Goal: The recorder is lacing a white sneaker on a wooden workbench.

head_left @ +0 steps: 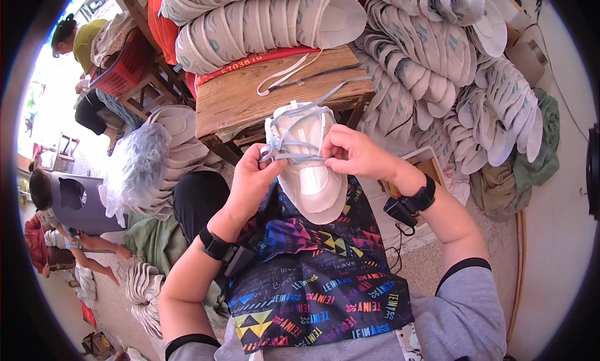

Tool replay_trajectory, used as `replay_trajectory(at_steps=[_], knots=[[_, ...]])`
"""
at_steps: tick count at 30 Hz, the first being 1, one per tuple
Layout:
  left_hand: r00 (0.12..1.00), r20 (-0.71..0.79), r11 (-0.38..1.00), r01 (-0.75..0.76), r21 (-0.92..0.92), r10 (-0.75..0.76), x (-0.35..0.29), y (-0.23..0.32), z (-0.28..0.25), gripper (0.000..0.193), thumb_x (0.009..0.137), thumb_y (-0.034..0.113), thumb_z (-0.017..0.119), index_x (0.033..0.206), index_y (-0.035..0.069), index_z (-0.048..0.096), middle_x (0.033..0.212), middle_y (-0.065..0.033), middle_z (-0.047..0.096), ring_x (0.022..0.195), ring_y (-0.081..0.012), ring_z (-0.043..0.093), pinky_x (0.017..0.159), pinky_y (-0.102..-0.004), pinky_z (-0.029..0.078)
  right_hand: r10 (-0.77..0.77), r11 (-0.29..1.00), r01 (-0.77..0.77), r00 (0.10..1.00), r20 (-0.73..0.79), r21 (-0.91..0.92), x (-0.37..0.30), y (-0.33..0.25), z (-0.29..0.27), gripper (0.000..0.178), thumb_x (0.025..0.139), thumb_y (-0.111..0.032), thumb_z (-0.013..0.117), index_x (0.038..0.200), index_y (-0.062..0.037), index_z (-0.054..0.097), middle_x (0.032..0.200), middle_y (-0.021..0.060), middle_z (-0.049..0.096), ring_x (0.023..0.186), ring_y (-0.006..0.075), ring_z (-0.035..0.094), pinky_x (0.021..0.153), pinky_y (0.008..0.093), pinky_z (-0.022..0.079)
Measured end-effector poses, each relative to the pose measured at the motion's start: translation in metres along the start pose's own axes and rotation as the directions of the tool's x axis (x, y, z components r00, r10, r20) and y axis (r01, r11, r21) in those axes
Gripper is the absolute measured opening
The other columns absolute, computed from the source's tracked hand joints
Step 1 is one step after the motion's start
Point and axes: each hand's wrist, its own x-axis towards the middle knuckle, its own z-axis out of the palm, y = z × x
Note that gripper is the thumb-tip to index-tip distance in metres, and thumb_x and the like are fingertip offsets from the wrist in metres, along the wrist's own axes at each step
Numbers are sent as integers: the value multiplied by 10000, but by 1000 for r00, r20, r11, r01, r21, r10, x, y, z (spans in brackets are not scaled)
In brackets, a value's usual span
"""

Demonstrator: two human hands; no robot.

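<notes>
A white shoe upper [314,195] rests over my lap, its toe toward me and its heel end against the front of the wooden bench. A grey-blue shoelace [301,158] crosses its eyelet rows, and one loose end trails up over the bench edge. My left hand [251,180] is closed at the upper's left edge, thumb and fingers pinching the lace near an eyelet. On the opposite edge my right hand [357,153] is also closed, its fingertips pinched on the lace beside the eyelets. The fingertips partly hide the lace there.
The wooden bench [275,102] carries a loose white lace [284,77], a thin dark tool [319,77] and nested shoe uppers [262,33]. More uppers [431,55] are heaped at right, above a white tray [431,164]. At left are a plastic bag [140,167] and other people.
</notes>
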Motion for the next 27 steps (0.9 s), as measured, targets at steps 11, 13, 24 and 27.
replay_trajectory(at_steps=[11,13,24,27], knots=[[999,-40,1000,-21,-19,21,-9,4,19,199,911,117,677,1081,18,652,836,70,591,725,-1,464,650,-191,398,-29,996,24,998,-63,-86,-3,-10,5,129,799,-117,696,881,-64,613,876,22,473,722,109,506,649,252,446],[998,-12,998,57,-17,-58,-8,4,18,104,928,165,657,928,62,653,729,87,544,642,-12,422,588,-203,343,-43,997,39,998,-56,-64,-1,-12,6,134,804,-127,703,869,-60,607,872,24,470,721,111,500,649,252,443],[968,71,819,242,-521,-241,6,5,14,164,932,121,574,777,135,521,604,95,362,512,-31,304,506,-233,273,-94,995,93,994,-47,-18,11,-7,3,188,802,-144,715,805,-41,557,844,27,463,728,128,481,646,272,425],[970,-126,961,177,-211,-206,1,1,15,90,928,148,603,854,105,580,635,89,423,532,-31,333,518,-227,294,-8,1000,8,1000,-30,23,14,-17,2,159,832,-130,698,820,-49,561,863,13,452,760,102,475,675,240,406]])
